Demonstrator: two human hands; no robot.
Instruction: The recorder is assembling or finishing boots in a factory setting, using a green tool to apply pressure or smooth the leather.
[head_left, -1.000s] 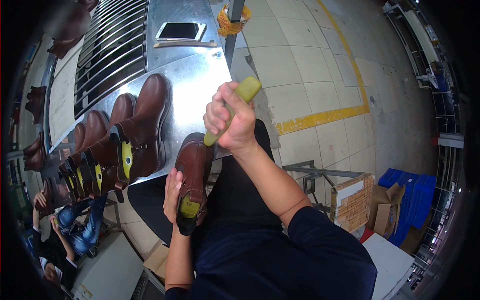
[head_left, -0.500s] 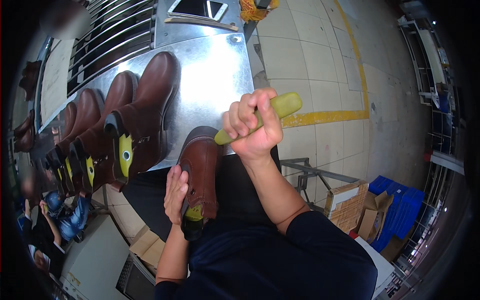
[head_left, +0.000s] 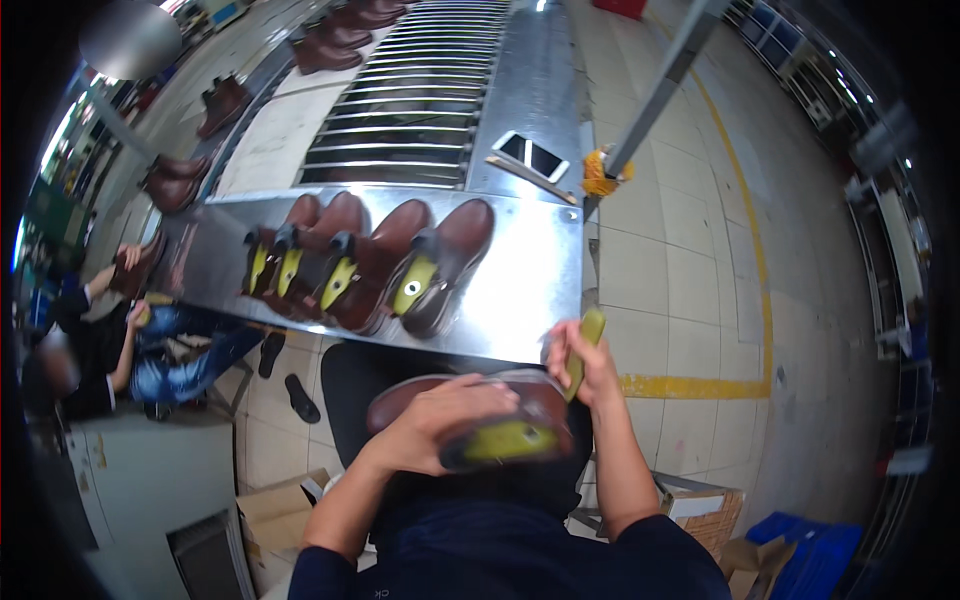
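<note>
we hold a boot [head_left: 508,440] crosswise beneath our left hand [head_left: 445,412], one end beside our right hand [head_left: 592,366], which grips a green bar [head_left: 592,325].

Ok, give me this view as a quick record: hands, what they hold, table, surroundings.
Left hand: holding a boot over the lap
Right hand: closed around a green bar
Bar to boot: close; contact cannot be told
Table: metal, with a row of four boots
Beyond the row: phone, thin stick beside it
Far left: co-worker, seated, holding a brown boot
Floor: tiled, yellow line at right
Image quality: held boot blurred
</note>
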